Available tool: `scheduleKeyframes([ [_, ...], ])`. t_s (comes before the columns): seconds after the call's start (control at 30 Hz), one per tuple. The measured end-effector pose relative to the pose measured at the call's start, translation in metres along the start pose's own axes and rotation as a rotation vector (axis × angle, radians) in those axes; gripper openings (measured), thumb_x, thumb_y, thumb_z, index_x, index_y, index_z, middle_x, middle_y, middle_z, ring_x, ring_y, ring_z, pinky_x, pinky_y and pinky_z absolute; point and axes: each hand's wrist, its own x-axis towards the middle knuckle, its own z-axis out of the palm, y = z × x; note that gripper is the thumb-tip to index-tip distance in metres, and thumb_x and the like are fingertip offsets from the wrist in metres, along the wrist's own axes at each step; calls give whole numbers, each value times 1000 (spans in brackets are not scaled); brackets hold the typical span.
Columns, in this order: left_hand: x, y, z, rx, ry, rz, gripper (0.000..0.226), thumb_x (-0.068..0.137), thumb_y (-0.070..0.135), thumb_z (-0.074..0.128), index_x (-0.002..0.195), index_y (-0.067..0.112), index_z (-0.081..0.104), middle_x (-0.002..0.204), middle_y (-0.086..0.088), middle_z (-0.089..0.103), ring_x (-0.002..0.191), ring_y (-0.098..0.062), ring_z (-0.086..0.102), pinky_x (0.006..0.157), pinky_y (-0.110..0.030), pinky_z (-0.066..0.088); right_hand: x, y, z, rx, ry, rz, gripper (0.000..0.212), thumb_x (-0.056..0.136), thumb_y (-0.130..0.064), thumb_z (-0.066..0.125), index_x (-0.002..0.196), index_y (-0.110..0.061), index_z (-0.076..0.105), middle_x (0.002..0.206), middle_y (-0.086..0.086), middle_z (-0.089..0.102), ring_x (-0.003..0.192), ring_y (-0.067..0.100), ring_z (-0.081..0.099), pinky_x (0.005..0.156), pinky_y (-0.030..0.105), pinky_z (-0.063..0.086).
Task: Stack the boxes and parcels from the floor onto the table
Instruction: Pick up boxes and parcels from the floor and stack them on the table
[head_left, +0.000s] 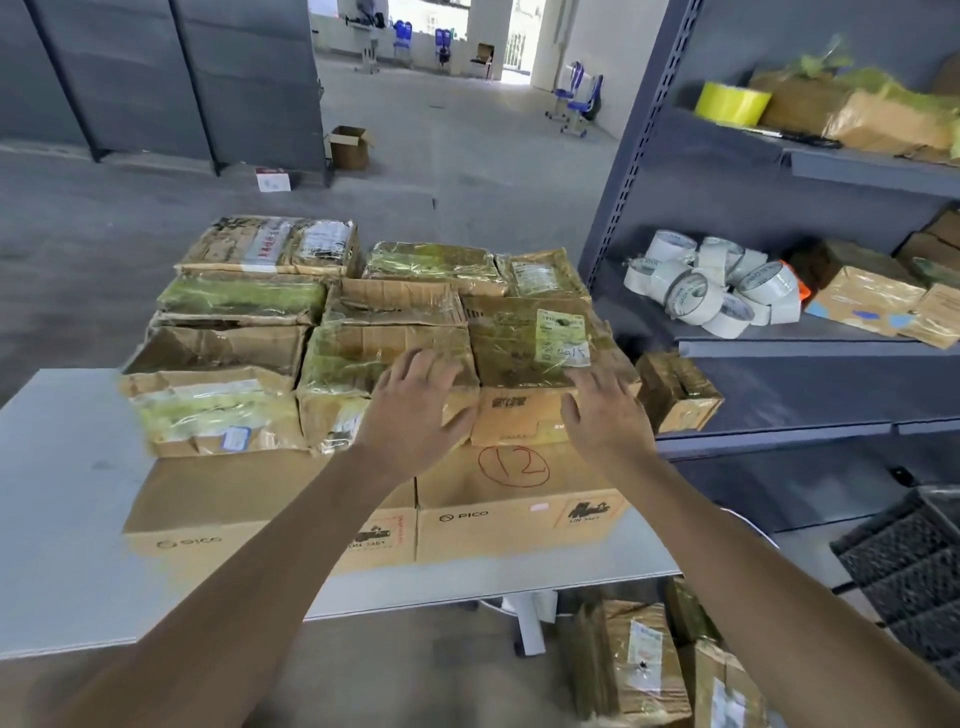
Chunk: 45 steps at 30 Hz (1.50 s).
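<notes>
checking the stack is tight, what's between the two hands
In the head view, the brown front face of the labelled top box lies between the left hand and the right hand, above the box marked 12.

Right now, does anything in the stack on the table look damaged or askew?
Yes. The cardboard box on the stack's left side is crushed: its top is torn and caved in. The other parcels are wrinkled but lie roughly flat on the two large cartons.

Your left hand (415, 415) and right hand (605, 418) are bare; your left forearm (280, 556) and right forearm (748, 551) show uncovered throughout.
</notes>
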Motion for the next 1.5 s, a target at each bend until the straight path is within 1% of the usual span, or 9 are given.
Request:
scheduleKeyframes([
  [0.1, -30, -4, -4, -14, -27, -66, 51, 91, 42, 54, 133, 14, 48, 139, -10, 42, 135, -30, 32, 107, -47, 36, -26, -14, 5, 12, -38, -54, 41, 99, -34, 39, 137, -19, 44, 138, 6, 46, 125, 27, 44, 94, 43, 45],
  [0.23, -72, -4, -12, 2, -124, -183, 53, 93, 42, 50, 138, 16, 40, 144, -8, 34, 138, -25, 24, 109, -44, 34, -58, -34, 9, 42, -69, -124, 43, 100, -35, 40, 140, -21, 43, 141, 4, 44, 127, 25, 42, 96, 42, 43],
  [0.53, -194, 6, -48, 28, -97, -458, 53, 90, 36, 58, 137, 15, 45, 140, -9, 42, 135, -26, 31, 105, -43, 38, -132, -80, 16, 217, -176, -321, 48, 99, -40, 43, 143, -19, 39, 145, 4, 40, 131, 28, 40, 95, 43, 45],
  [0.8, -335, 6, -89, 38, -145, -801, 47, 90, 37, 54, 133, 19, 49, 139, -6, 44, 134, -29, 33, 109, -44, 31, -222, -150, 49, 432, -346, -417, 46, 98, -40, 44, 141, -26, 40, 138, 7, 46, 121, 30, 49, 90, 41, 45],
  [0.97, -401, -3, -122, 103, -100, -868, 39, 90, 23, 61, 125, 5, 57, 134, -19, 50, 124, -39, 42, 106, -46, 30, -263, -207, 67, 460, -419, -524, 43, 98, -40, 43, 139, -27, 42, 134, 9, 49, 116, 31, 53, 85, 38, 43],
  [1.17, -475, -50, -150, 79, -54, -1034, 45, 90, 29, 60, 131, 12, 52, 133, -16, 49, 127, -36, 40, 104, -40, 34, -296, -284, 87, 476, -489, -626, 34, 96, -38, 44, 128, -27, 46, 117, 6, 55, 105, 28, 58, 71, 34, 38],
  [1.27, -511, -87, -157, 76, -58, -1085, 44, 89, 28, 60, 130, 14, 53, 132, -16, 50, 124, -35, 43, 100, -38, 36, -309, -331, 106, 439, -575, -665, 40, 98, -39, 43, 135, -25, 42, 125, 6, 55, 109, 28, 58, 82, 40, 48],
  [1.33, -534, -119, -161, 68, -73, -1112, 43, 89, 30, 59, 130, 15, 52, 132, -15, 49, 121, -36, 45, 98, -38, 37, -318, -367, 122, 391, -618, -653, 43, 99, -40, 40, 139, -25, 39, 129, 7, 53, 110, 29, 57, 86, 42, 48],
  [1.5, -587, -225, -164, -48, -119, -1172, 47, 91, 33, 57, 134, 16, 48, 136, -13, 45, 125, -35, 41, 102, -41, 36, -341, -461, 169, 304, -670, -614, 39, 100, -39, 38, 137, -25, 40, 133, 4, 51, 114, 26, 54, 84, 41, 48],
])
